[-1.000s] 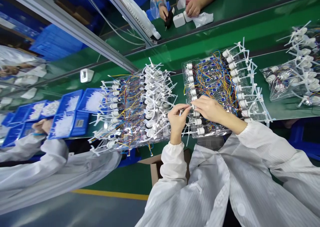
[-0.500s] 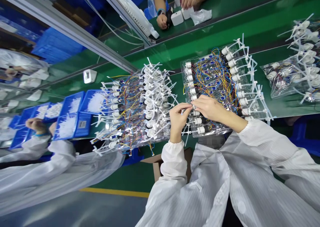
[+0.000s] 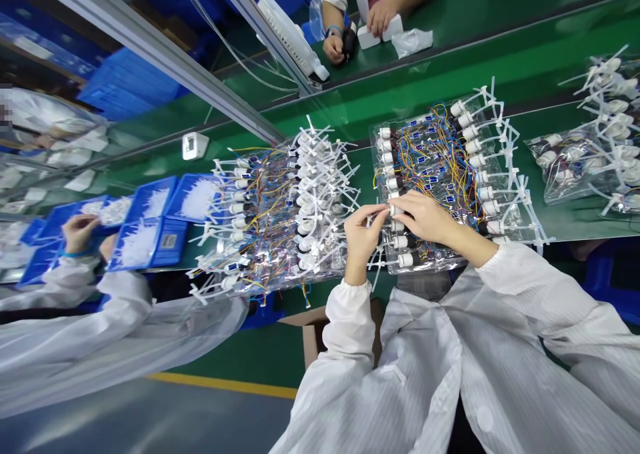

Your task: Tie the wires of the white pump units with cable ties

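the left hand (image 3: 361, 235) and right hand (image 3: 425, 217) meet low on the nearer clear plastic bag (image 3: 440, 257), directly ahead of the person's chest. their fingertips pinch narrowly from opposite sides at the end of a small white plastic cylinder (image 3: 395, 209), though the fingers hide part of it, so the exact grip is hard to tell. its long axis lies roughly sideways across the view, in line with the neighbouring cylinders, and both hands are about equally close. the bag holds rows of white-capped, black-bodied cylinders, tangled blue, yellow and red wires, and white nylon cable ties (image 3: 507, 141). a larger clear bag of the same parts (image 3: 280, 214) lies just to the left, and another (image 3: 580, 167) lies farther right on the green conveyor surface (image 3: 505, 57). beyond the left bag, blue plastic bins (image 3: 169, 244) hold loose white ties (image 3: 137, 244), with a co-worker's hand (image 3: 79, 234) over one bin. across the surface, another person's hands (image 3: 380, 15) touch small white boxes (image 3: 380, 33).
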`<action>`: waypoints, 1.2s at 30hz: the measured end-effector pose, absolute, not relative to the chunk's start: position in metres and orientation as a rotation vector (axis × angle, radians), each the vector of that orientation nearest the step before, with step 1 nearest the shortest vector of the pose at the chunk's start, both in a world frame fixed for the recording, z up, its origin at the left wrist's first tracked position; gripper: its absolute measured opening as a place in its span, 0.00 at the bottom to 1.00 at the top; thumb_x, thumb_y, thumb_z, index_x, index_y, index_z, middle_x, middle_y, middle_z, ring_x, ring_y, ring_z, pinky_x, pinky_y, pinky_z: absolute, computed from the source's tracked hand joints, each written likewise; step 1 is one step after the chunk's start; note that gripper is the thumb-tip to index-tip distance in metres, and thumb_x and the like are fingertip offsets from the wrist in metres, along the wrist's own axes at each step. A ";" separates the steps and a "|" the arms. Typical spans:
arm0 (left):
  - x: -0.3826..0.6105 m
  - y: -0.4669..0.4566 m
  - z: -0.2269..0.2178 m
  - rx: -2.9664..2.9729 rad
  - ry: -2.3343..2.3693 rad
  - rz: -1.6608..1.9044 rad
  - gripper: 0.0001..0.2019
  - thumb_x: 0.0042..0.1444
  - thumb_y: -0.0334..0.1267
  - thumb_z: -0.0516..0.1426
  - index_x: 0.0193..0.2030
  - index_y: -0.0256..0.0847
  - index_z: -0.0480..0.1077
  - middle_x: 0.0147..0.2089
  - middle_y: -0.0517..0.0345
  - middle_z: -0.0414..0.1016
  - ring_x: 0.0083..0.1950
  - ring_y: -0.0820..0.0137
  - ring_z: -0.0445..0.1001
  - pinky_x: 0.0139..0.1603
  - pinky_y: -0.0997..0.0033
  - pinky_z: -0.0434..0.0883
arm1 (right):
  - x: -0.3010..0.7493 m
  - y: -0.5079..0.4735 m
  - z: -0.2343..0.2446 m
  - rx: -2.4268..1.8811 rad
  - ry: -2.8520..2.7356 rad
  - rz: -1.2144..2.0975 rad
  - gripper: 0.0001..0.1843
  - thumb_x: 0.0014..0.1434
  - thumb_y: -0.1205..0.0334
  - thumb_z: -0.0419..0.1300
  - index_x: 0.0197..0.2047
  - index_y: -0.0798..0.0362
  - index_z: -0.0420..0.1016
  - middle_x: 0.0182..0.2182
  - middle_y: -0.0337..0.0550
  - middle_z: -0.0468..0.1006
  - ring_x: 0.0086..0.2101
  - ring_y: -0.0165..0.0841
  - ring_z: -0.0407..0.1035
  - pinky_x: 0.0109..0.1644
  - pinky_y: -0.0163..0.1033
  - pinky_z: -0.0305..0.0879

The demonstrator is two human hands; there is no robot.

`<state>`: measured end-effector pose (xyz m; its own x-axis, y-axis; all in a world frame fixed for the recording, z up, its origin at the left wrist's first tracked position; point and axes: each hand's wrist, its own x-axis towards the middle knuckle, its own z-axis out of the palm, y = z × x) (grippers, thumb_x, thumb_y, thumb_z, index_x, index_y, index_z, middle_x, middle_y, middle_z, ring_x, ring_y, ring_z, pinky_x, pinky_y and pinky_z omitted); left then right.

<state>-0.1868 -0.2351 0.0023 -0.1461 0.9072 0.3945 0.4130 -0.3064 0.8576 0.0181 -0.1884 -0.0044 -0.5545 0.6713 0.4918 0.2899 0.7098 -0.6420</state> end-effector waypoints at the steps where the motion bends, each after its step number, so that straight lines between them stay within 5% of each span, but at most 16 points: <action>1: -0.188 -0.235 0.003 1.715 1.472 1.450 0.07 0.66 0.43 0.70 0.43 0.44 0.88 0.42 0.52 0.90 0.43 0.64 0.87 0.48 0.63 0.82 | 0.019 -0.188 -0.004 -0.731 -2.161 0.667 0.20 0.78 0.56 0.58 0.64 0.56 0.81 0.53 0.57 0.86 0.53 0.47 0.76 0.62 0.57 0.76; 14: -0.201 -0.228 0.002 2.198 1.248 1.376 0.07 0.72 0.34 0.65 0.47 0.46 0.88 0.44 0.52 0.91 0.46 0.66 0.89 0.51 0.63 0.84 | 0.027 -0.180 0.005 -0.718 -2.250 0.822 0.16 0.77 0.58 0.56 0.58 0.54 0.83 0.48 0.52 0.85 0.50 0.43 0.76 0.59 0.49 0.72; 21: -0.193 -0.232 -0.004 2.011 1.390 1.356 0.05 0.70 0.39 0.67 0.46 0.44 0.87 0.43 0.52 0.91 0.44 0.65 0.89 0.50 0.63 0.85 | 0.028 -0.181 0.004 -0.726 -2.303 0.817 0.16 0.77 0.60 0.56 0.57 0.55 0.82 0.49 0.54 0.85 0.51 0.44 0.75 0.62 0.51 0.71; 27: -0.192 -0.235 -0.008 1.675 1.408 1.423 0.16 0.62 0.41 0.72 0.55 0.41 0.83 0.44 0.51 0.90 0.45 0.64 0.90 0.54 0.61 0.85 | 0.027 -0.185 0.001 -0.701 -2.260 0.765 0.16 0.77 0.59 0.57 0.60 0.52 0.82 0.51 0.54 0.85 0.52 0.45 0.74 0.61 0.53 0.72; 36: -0.192 -0.236 0.000 1.688 1.421 1.406 0.08 0.61 0.41 0.72 0.44 0.41 0.86 0.41 0.53 0.90 0.41 0.64 0.88 0.48 0.63 0.84 | 0.026 -0.184 -0.005 -0.641 -2.245 0.720 0.17 0.78 0.59 0.57 0.60 0.55 0.83 0.52 0.55 0.86 0.51 0.45 0.75 0.60 0.52 0.74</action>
